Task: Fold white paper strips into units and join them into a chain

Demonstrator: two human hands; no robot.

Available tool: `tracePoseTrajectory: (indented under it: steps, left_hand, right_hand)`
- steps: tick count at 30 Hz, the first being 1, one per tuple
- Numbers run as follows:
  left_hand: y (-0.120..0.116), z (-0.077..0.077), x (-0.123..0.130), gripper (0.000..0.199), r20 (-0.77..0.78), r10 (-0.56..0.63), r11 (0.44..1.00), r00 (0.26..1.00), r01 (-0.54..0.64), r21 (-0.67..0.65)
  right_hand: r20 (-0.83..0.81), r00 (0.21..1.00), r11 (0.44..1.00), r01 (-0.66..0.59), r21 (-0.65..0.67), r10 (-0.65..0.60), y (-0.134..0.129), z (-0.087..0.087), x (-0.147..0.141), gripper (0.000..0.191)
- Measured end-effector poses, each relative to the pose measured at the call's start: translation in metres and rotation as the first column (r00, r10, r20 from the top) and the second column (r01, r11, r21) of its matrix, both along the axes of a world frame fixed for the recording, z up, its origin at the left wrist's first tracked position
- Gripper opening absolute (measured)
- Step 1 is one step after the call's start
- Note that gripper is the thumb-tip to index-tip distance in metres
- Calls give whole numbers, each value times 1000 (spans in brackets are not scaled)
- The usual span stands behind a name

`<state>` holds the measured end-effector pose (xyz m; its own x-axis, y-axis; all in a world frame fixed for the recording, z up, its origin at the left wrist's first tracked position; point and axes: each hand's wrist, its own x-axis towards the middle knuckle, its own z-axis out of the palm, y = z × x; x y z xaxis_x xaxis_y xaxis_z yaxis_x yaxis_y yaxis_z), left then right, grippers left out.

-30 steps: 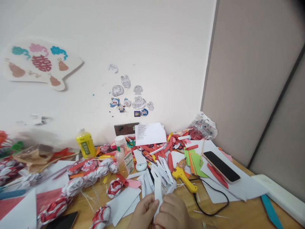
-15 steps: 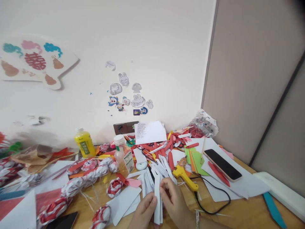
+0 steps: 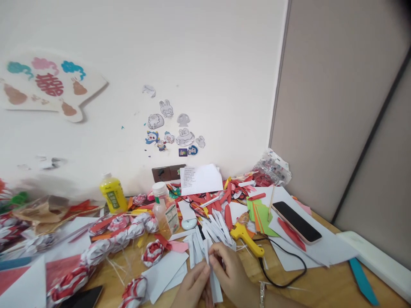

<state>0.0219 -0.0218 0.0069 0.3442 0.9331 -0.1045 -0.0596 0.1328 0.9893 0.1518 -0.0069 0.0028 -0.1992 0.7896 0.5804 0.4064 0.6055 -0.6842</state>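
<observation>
Low in the middle of the head view, my left hand (image 3: pixel 194 283) is closed with thumb and fingers on a white paper strip (image 3: pixel 215 288). My right hand (image 3: pixel 228 266) pinches the same strip from the other side, fingertips close to the left thumb. How the strip is folded between the fingers is partly hidden. Just beyond both hands lies a pile of white paper strips (image 3: pixel 217 227). A yellow hot glue gun (image 3: pixel 245 239) rests to the right of my right hand. White paper sheets (image 3: pixel 165 273) lie left of my left hand.
Red and white paper twists (image 3: pixel 111 243) spread along the left. A yellow bottle (image 3: pixel 113 194) and a clear bottle (image 3: pixel 163 209) stand toward the wall. On the right, a phone (image 3: pixel 297 222) lies on white paper. The glue gun's black cable (image 3: pixel 302 262) loops over the table.
Both hands have drawn closer together on the strip, and its upper end is now more covered by my fingers. The whole view has shifted slightly.
</observation>
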Motion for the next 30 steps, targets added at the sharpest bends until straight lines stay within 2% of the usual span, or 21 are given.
tracePoseTrajectory:
  steps: [4,10,14,18,22,25,28,30]
  left_hand:
    - [3,-5,-3,33,19,-62,998,998,62,-23]
    - [3,-2,0,45,12,-40,998,999,40,-43]
    - [0,2,-6,39,-68,96,995,993,-98,-31]
    - [1,-3,-15,29,-86,188,982,978,-190,-14]
    - [4,-3,-10,30,-52,219,970,974,-223,-96]
    - [7,-1,-5,31,-7,259,961,966,-258,-101]
    - [10,-2,-5,29,48,290,953,956,-284,-106]
    - [11,-5,-6,29,68,284,955,956,-276,-109]
  right_hand:
    - [46,999,999,-3,54,0,1,2,1,11]
    - [94,995,998,-34,53,29,0,5,1,11]
    - [104,992,995,-82,52,76,1,4,1,13]
    - [46,997,997,-64,53,61,3,1,1,23]
    - [49,994,995,-96,15,95,-1,1,2,30]
    - [78,990,993,-119,-27,120,-2,0,1,35]
    - [44,992,987,-115,-107,121,2,-4,-1,43]
    - [6,995,980,-95,-174,97,6,-6,-3,42]
